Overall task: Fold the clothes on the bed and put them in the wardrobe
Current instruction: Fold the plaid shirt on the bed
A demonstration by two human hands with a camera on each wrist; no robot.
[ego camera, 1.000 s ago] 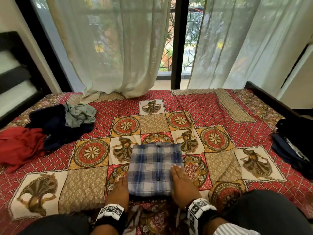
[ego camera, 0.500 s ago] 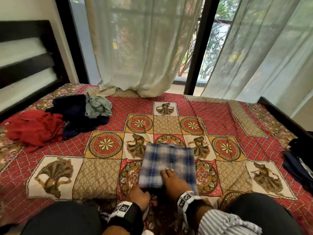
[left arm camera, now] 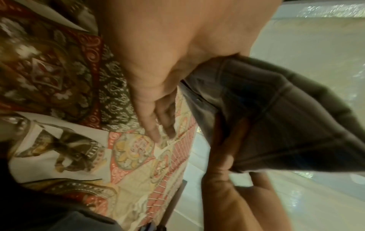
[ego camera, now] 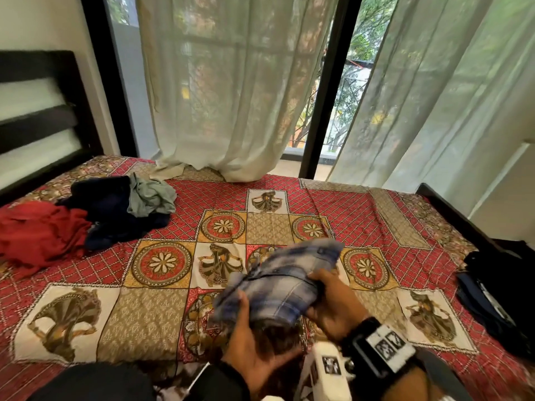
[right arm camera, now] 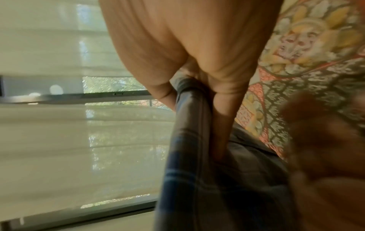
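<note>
A folded blue-and-white plaid shirt [ego camera: 289, 282] is held above the patterned bedspread [ego camera: 144, 319], bent into a hump between both hands. My left hand [ego camera: 254, 342] is under its near left side, palm up, with the thumb over the cloth. My right hand [ego camera: 333, 302] grips its right edge. In the left wrist view the shirt [left arm camera: 276, 109] is tucked at the thumb's base while the fingers [left arm camera: 156, 125] point straight. In the right wrist view thumb and fingers pinch the shirt's [right arm camera: 197, 179] folded edge.
Unfolded clothes lie at the bed's left: a red garment [ego camera: 37, 233], a dark navy one [ego camera: 107, 209] and a grey-green one [ego camera: 150, 195]. Dark clothes [ego camera: 498, 279] sit at the right edge. A headboard [ego camera: 37, 111] stands left, sheer curtains [ego camera: 231, 82] behind.
The shirt lay flat on the bed with both hands pressing on it. Both hands now grip it and it is lifted and bent. My view has tilted up and left.
</note>
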